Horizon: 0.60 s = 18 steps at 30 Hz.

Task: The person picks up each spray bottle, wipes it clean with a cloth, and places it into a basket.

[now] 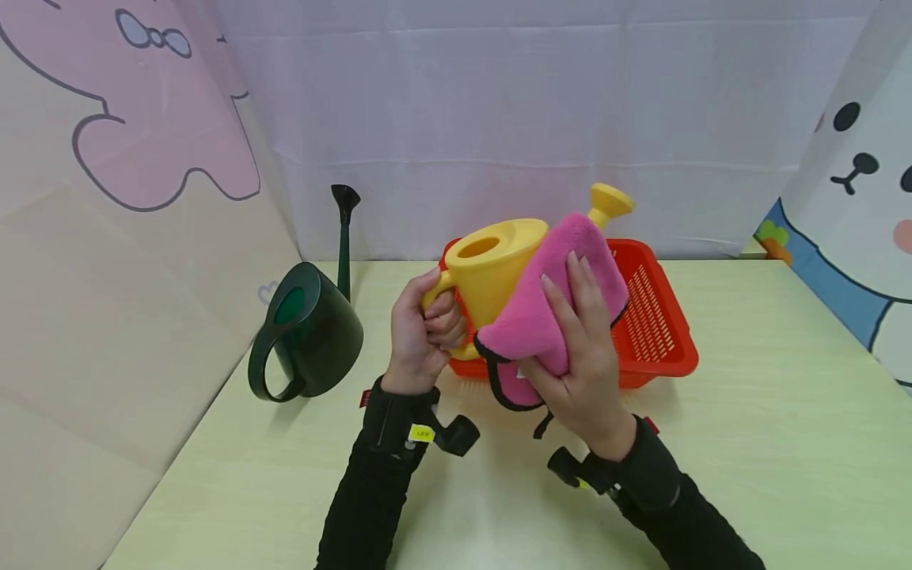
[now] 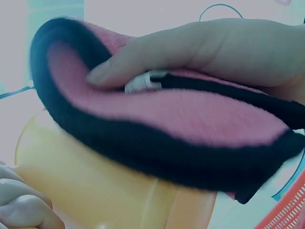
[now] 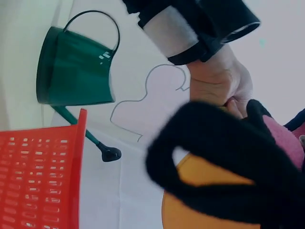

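Note:
My left hand [image 1: 420, 332] grips the handle of a yellow watering can [image 1: 492, 265], its fingers curled round it, holding the can tilted above the table. A pink cloth [image 1: 549, 309] with black edging lies against the can's side toward the spout. Over the cloth, my right hand [image 1: 584, 356] holds it to the can, with fingers spread along the outside. The left wrist view shows the thumb inside a fold of the cloth [image 2: 162, 114], beside a small white tag. In the right wrist view a black hanging loop of the cloth [image 3: 209, 119] partly covers the yellow can [image 3: 205, 171].
Behind the hands a red plastic basket [image 1: 659, 324] with slotted walls stands on the pale table [image 1: 769, 443]. To the left is a dark green watering can [image 1: 328, 340], its spout pointing up. White sheets with cartoon prints enclose the back and sides.

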Tool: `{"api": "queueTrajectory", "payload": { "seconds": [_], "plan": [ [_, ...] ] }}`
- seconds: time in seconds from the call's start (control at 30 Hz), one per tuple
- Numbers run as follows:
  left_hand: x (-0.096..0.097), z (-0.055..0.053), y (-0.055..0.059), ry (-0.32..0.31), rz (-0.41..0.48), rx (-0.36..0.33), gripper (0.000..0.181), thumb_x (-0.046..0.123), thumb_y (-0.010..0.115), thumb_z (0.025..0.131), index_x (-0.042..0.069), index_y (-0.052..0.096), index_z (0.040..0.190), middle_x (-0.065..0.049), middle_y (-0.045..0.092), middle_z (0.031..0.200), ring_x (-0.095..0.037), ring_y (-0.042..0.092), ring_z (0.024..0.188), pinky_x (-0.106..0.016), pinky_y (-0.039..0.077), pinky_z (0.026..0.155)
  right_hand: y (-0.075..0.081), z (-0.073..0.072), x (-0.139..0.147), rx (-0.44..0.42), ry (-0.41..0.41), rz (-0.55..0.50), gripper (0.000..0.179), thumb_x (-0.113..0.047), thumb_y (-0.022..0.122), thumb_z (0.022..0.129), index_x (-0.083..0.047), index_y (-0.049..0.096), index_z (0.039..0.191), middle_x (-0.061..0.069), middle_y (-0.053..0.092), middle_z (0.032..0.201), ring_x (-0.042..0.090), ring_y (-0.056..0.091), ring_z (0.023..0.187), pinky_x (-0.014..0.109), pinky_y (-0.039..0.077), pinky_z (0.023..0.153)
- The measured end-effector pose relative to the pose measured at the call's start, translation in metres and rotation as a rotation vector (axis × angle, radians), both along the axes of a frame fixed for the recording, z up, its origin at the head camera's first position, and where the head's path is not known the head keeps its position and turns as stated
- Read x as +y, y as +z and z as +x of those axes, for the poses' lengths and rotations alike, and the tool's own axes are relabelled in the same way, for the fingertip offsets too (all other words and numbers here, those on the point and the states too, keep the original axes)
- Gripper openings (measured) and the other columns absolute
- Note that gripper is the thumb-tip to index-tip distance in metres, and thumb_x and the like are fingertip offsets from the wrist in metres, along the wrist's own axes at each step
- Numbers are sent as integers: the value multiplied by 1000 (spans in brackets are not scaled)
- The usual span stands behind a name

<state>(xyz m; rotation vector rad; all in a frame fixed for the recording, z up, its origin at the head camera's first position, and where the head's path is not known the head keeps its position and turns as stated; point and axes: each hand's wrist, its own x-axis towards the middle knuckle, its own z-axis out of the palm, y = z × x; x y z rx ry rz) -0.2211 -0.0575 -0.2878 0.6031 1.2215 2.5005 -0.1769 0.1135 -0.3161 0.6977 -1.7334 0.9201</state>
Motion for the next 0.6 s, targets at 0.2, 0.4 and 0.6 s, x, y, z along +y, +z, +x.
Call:
{"api": "queueTrajectory", "payload": {
  "seconds": [0.2,0.4,0.6],
  "plan": [
    [1,0,-1,11,10,25,48,24,18,96,19,28,49,6,19,43,-4,22,32,-24,5,40,-3,1,-4,58,-110,96,56,-44,53,88,-15,44,135,12,35,145,34,31,133,43,33,107],
    [2,0,0,17,45,39,46,22,19,96,17,25,51,6,17,44,-5,18,33,-21,6,38,-9,4,-10,129,-205,200,53,-42,52,90,-15,45,135,14,36,144,33,30,135,49,24,110],
    [1,0,1,23,56,14,46,21,20,97,16,25,52,7,21,43,-3,19,33,-20,5,38,-14,7,-17,208,-310,328,51,-42,47,92,-14,45,135,19,43,135,34,31,134,50,17,113]
  ]
}}
